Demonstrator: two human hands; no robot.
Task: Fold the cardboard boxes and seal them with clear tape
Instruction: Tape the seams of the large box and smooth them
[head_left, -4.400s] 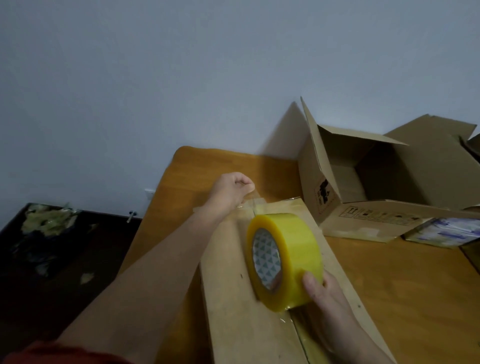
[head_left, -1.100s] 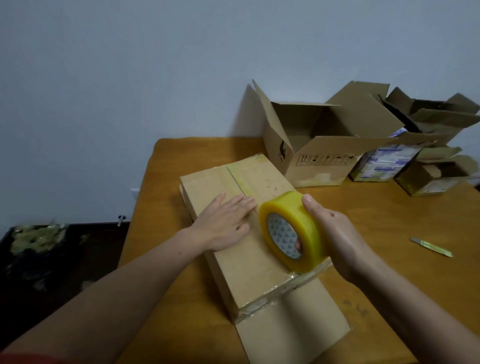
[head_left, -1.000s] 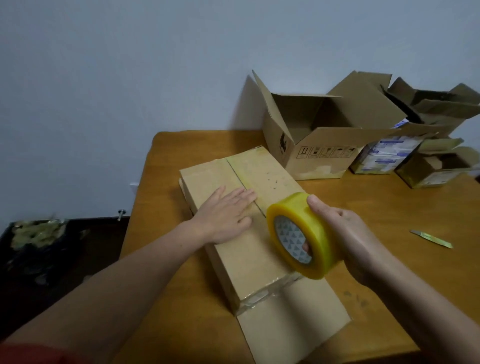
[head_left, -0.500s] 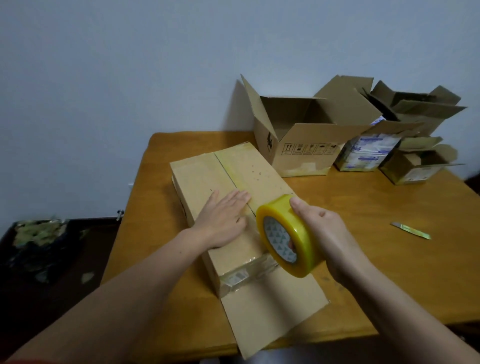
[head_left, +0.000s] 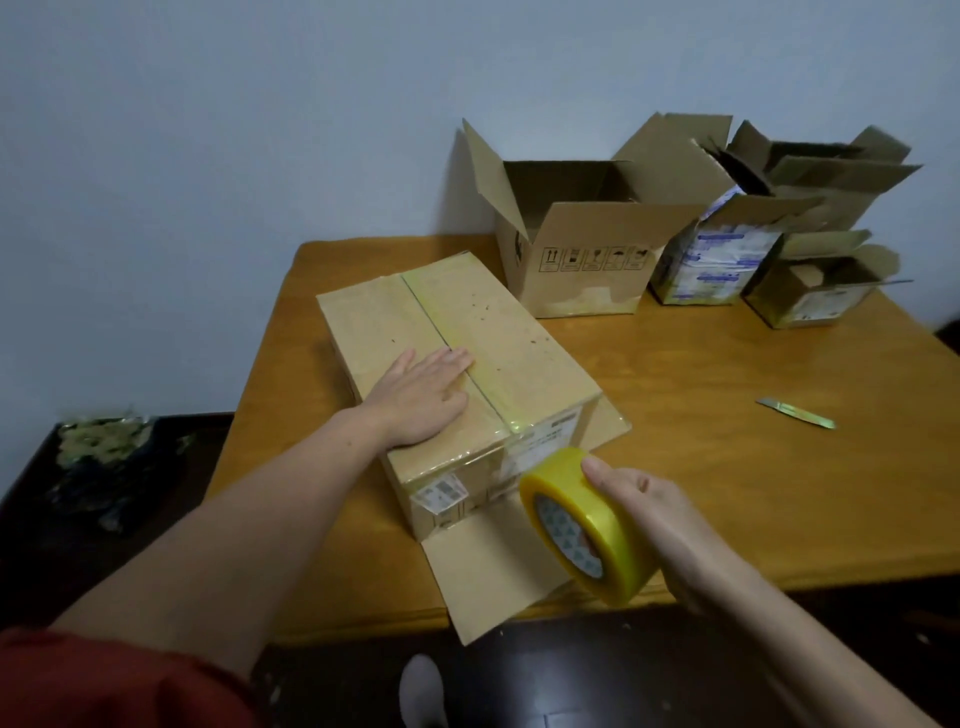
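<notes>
Tape (head_left: 500, 397) lies along the seam (head_left: 439, 327) of the box (head_left: 524, 358), whose long axis runs away from me on the table (head_left: 727, 467), and turns over its near edge. My right hand (head_left: 644, 519) grips the roll (head_left: 587, 525) just below that edge, by the near face; my left hand (head_left: 421, 400), flat with fingers straight, presses the top left of the seam.

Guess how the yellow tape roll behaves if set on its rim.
Round, so the tape roll would likely roll on the smooth table; flat on its side it should stay. Thick winding suggests stiff, fairly heavy. Glossy face may slip in the right hand.
</notes>
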